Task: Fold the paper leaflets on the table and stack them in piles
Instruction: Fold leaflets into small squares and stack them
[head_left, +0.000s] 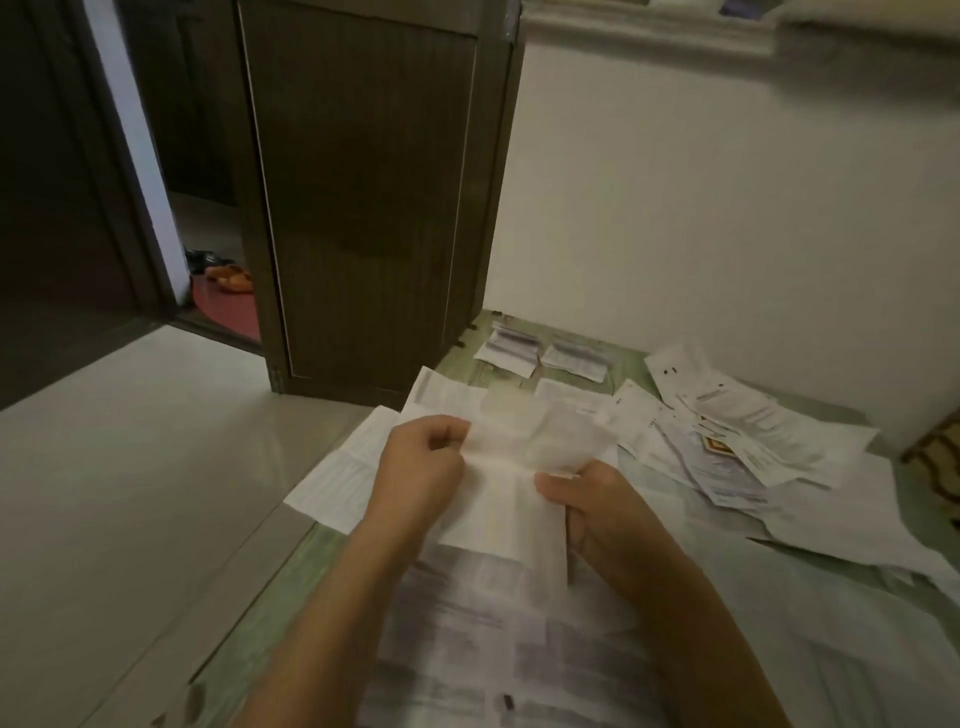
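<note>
I hold a white paper leaflet (506, 493) up over the green table (291, 582). My left hand (423, 467) pinches its left part near the top, fingers curled. My right hand (592, 506) grips its right edge, thumb on the front. The leaflet's upper right part looks blurred and bent over. Beneath it lie unfolded printed leaflets (493, 623). Two piles of folded leaflets, the left pile (511, 348) and the right pile (576, 358), sit at the table's far edge.
A loose heap of unfolded leaflets (737, 431) covers the right side of the table. A dark wooden door (363, 208) stands open just beyond the table's far left corner. A white wall (727, 234) runs behind. Pale floor tiles (130, 493) lie to the left.
</note>
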